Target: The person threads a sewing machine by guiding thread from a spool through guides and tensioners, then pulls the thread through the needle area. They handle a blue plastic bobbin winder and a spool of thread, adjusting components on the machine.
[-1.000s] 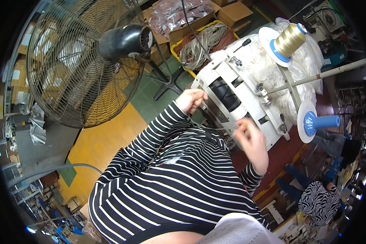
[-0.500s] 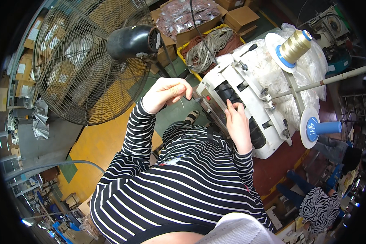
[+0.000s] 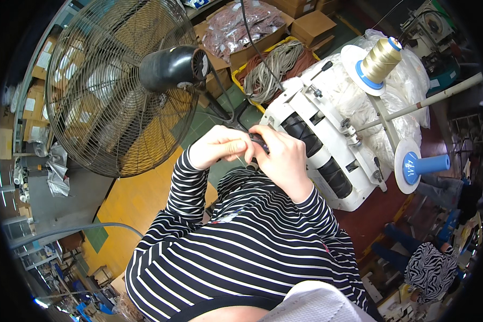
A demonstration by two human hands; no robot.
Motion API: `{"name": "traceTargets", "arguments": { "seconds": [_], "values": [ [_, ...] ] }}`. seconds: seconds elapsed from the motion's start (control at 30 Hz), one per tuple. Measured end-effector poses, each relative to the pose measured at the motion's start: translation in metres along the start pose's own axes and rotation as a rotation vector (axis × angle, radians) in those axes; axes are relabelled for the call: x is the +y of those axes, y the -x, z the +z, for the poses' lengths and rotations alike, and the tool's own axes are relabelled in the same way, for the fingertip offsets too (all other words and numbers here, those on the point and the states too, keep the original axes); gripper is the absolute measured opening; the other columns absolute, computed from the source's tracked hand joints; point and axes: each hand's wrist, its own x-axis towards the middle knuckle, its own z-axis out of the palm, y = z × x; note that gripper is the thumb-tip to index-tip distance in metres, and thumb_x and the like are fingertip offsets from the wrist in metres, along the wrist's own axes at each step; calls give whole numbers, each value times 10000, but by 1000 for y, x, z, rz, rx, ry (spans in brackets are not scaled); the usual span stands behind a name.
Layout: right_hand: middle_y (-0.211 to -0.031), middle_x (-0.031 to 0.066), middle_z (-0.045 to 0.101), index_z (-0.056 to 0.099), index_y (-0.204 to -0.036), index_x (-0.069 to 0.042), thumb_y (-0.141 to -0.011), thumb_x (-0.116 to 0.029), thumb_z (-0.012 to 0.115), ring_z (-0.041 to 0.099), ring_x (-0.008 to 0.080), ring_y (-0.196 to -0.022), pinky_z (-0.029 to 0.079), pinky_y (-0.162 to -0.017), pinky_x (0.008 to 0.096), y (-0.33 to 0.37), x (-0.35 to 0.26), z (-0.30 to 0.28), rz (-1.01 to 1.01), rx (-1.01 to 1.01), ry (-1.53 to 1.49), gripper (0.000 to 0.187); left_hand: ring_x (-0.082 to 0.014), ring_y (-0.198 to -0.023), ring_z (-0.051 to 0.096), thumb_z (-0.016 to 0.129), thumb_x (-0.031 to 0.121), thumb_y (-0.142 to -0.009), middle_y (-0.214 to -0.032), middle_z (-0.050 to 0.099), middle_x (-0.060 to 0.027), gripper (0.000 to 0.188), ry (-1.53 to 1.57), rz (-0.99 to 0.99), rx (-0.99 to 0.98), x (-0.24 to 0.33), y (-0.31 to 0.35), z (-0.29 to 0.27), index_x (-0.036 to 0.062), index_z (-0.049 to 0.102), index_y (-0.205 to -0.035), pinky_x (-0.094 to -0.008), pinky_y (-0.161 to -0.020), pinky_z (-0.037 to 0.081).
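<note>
My left hand (image 3: 220, 147) is closed in a pinch in front of my chest, beside the white machine. A thin pale strand, like thread, seems to hang from its fingertips. My right hand (image 3: 284, 161) is against it, fingers bent and closed round a small dark object (image 3: 260, 141) whose kind I cannot make out. The fingertips of both hands nearly touch and partly hide what lies between them. Right of my hands stands the white machine (image 3: 333, 185), with black rollers (image 3: 303, 131) in its openings.
A large caged fan (image 3: 118, 86) stands close on the left. Beyond the machine are a cone of beige thread (image 3: 381, 64), a blue spool (image 3: 432, 165) and clear plastic bags (image 3: 408, 96). A yellow crate (image 3: 236, 83) holds cords. Another person (image 3: 429, 268) is at the lower right.
My right hand has left the machine's rollers and moved left to meet my left hand. The small dark object now shows in its fingers. My left hand is slightly lower.
</note>
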Motion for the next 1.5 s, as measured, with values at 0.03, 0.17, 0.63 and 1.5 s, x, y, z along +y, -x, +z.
{"name": "traceTargets", "arguments": {
  "seconds": [0.03,0.17,0.63,1.5],
  "values": [
    [-726,94,669,666,-930,-92,-789,-145,695,660,245,-637,512,-582,341,-1,-1,0,2,-9,23,154,-67,-573,354,513,300,-978,-623,471,33,352,-17,5,-23,1,0,1,7,657,-849,-228,-531,292],
    [-655,74,653,676,-889,-99,-790,-137,700,641,228,-569,493,-534,330,3,6,-5,81,-17,31,109,-74,-564,374,499,266,-980,-603,470,23,330,-58,0,-88,3,8,-6,-5,652,-873,-238,-528,304],
    [-988,35,649,655,-1015,-12,-764,-5,714,467,66,-656,371,-583,209,100,74,-103,413,248,134,259,-333,-1130,570,696,359,-798,-1281,565,-222,318,-1229,-478,224,-147,19,-72,58,756,-714,-395,-982,419],
    [-995,84,660,651,-938,39,-924,-14,551,367,11,-510,248,-448,173,137,30,-133,554,894,-33,114,-203,-716,647,836,16,-668,-862,667,-76,532,-36,-1007,369,-452,-117,-2,97,579,-1127,-351,-695,558]
  ]
}}
